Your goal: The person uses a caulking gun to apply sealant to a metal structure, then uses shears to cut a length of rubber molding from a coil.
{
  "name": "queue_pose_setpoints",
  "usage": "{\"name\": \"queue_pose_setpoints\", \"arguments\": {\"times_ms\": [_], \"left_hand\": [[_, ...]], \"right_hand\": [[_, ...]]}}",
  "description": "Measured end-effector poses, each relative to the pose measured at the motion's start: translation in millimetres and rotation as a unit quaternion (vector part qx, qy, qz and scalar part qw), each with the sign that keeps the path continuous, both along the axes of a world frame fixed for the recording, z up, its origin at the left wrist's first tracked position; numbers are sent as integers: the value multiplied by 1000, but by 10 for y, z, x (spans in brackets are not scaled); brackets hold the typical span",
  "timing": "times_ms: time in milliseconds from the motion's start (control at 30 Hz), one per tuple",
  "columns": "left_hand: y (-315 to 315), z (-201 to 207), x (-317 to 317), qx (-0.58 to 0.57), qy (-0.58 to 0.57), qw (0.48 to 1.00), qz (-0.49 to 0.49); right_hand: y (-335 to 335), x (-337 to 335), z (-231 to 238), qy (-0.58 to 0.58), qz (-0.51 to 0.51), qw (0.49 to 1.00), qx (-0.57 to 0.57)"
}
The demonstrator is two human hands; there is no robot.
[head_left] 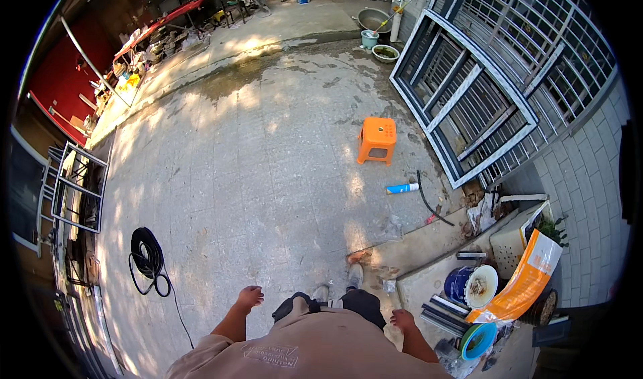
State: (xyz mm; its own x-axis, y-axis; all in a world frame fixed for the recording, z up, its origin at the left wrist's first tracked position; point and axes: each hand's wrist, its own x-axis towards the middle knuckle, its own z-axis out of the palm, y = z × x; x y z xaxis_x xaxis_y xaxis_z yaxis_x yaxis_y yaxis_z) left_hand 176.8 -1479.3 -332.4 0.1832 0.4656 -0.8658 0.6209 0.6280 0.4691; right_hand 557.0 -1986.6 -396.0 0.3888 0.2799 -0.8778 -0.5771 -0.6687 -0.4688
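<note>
My left hand [251,297] hangs beside my hip with its fingers loosely bent and apart, and I see nothing in it. On the other side my right hand [402,320] hangs low, fingers relaxed and slightly curled, also holding nothing that shows. Neither hand touches an object. Dark metal bars [447,312] lie nearest my right hand, by a blue and green basin [478,342] and a bucket with a whitish rim [481,286]. A coil of black hose or cable [147,252] lies on the concrete left of my left hand.
An orange plastic stool [379,140] stands ahead, right of centre. Near it lie a blue and white tube [402,188] and a black strip [429,201]. Metal window frames [469,97] lean at the right wall. An orange and white sack [529,272] slumps by a crate [512,241].
</note>
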Motion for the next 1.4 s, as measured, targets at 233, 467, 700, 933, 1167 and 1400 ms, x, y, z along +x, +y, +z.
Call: {"name": "queue_pose_setpoints", "arguments": {"times_ms": [233, 467, 700, 933, 1167, 1400], "left_hand": [[-984, 325, -32, 19, 40, 998, -49], [-1268, 147, -298, 15, 75, 986, 150], [-421, -163, -531, 38, 41, 984, 166], [926, 13, -1132, 67, 10, 958, 277], [1683, -48, -1949, 82, 7, 887, 455], [1568, -337, -1984, -49, 37, 865, 499]], "right_hand": [[381, 1431, 77, 177, 67, 981, -54], [2133, 2858, 70, 50, 6, 999, -8], [4169, 2105, 769, -89, 136, 987, 2], [5024, 916, 686, -25, 344, 939, 5], [5829, 624, 766, -101, 539, 836, -19], [7144, 980, 342, -18, 417, 900, -125]]}}
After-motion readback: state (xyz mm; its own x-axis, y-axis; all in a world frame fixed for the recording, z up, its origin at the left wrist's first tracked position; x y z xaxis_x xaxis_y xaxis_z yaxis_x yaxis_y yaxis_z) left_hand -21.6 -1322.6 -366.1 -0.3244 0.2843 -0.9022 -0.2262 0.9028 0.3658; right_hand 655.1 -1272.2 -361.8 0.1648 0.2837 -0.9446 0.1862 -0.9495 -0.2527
